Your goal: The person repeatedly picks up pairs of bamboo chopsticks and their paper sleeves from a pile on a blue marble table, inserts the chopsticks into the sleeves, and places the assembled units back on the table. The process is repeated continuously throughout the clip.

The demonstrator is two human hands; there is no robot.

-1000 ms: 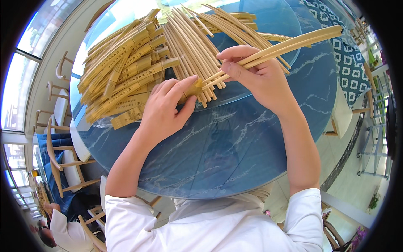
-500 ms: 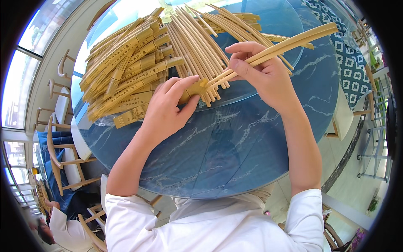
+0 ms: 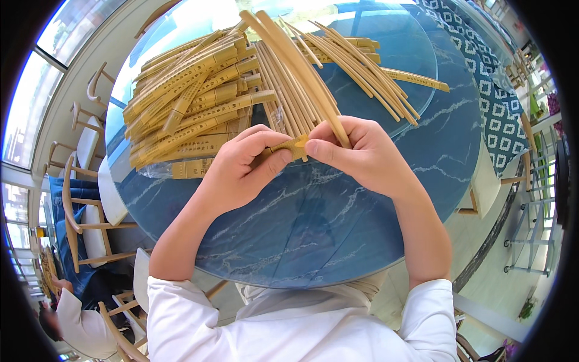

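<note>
My left hand (image 3: 241, 172) is closed round a yellow-brown paper chopstick sleeve (image 3: 292, 146), whose end sticks out past the thumb and forefinger. At that end, the thumb and forefinger of my right hand (image 3: 365, 151) press together close against the sleeve's mouth. The same right hand holds a pair of wooden chopsticks (image 3: 297, 63), which slant up and away toward the far side of the table. Their lower ends are hidden in the hand. Beyond my hands lie loose chopsticks (image 3: 278, 90) in a row. A heap of printed paper sleeves (image 3: 187, 90) is at the left.
A blue marbled round table (image 3: 301, 235) carries a glass turntable (image 3: 427, 66). More chopsticks (image 3: 368, 75) lie at the right, over several sleeves. A patterned cloth (image 3: 497, 108) hangs on the right. Wooden chairs (image 3: 75, 211) and a person (image 3: 84, 323) are off to the left.
My right hand has come down and left to the sleeve's mouth. Its chopsticks have swung from pointing right to pointing away from me, and their tips are no longer at the sleeve.
</note>
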